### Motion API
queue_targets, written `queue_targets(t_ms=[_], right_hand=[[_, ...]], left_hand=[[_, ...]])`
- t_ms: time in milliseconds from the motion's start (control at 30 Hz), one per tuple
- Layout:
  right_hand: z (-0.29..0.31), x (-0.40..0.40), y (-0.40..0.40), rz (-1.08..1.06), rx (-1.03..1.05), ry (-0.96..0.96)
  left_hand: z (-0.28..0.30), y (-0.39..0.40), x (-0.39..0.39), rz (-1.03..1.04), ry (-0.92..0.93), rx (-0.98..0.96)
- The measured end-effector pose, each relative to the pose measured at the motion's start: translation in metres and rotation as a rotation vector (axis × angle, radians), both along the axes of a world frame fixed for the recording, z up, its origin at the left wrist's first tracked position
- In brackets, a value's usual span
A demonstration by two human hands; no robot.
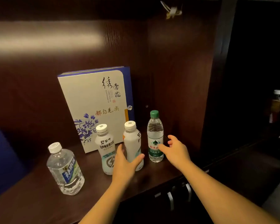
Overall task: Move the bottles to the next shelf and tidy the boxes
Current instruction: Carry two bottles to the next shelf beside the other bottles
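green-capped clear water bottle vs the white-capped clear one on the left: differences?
The green-capped clear water bottle is slim and tall with a green label; the white-capped clear bottle is squatter with a blue label. The right hand reaches toward the first; the second stands apart, no hand near it. Both are upright and capped.

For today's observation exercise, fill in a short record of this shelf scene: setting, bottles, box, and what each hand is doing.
setting: dark wooden shelf in a cabinet
bottles on shelf: four, all upright and capped
clear bottle, white cap: far left, apart from the others
white bottles: left white bottle and right white bottle, side by side
green-capped water bottle: rightmost
box: stands leaning against the back wall, behind the bottles
left hand: open, around the right white bottle
right hand: open, at the green-capped bottle; grip not yet closed
next compartment: another bottle, dim
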State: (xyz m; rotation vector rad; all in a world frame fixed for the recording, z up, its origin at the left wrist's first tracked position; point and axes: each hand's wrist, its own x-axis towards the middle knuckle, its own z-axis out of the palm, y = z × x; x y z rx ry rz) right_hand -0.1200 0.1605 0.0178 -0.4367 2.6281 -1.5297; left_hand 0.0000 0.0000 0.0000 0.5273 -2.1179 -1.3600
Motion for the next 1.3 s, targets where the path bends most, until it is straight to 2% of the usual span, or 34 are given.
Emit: queue_targets(t_ms=[133, 300, 500, 900, 1300], right_hand=[[-0.012, -0.019, -0.014, 0.059, -0.053, -0.054], [-0.026, -0.038, -0.031, 0.177, -0.249, -0.156], [-0.037, -0.049, -0.044, 0.208, -0.373, -0.165], [-0.043, -0.042, -0.044, 0.194, -0.42, -0.113], [-0.025, 0.014, 0.008, 0.174, -0.46, -0.08]], left_hand=[[-0.013, -0.001, -0.022, 0.0, 0.012, 0.081], [-0.029, -0.006, -0.042, 0.08, 0.008, 0.137], [-0.041, -0.01, -0.054, 0.164, 0.021, 0.157], [-0.036, 0.001, -0.051, 0.168, 0.066, 0.13], [-0.005, 0.041, -0.01, 0.074, 0.156, 0.122]])
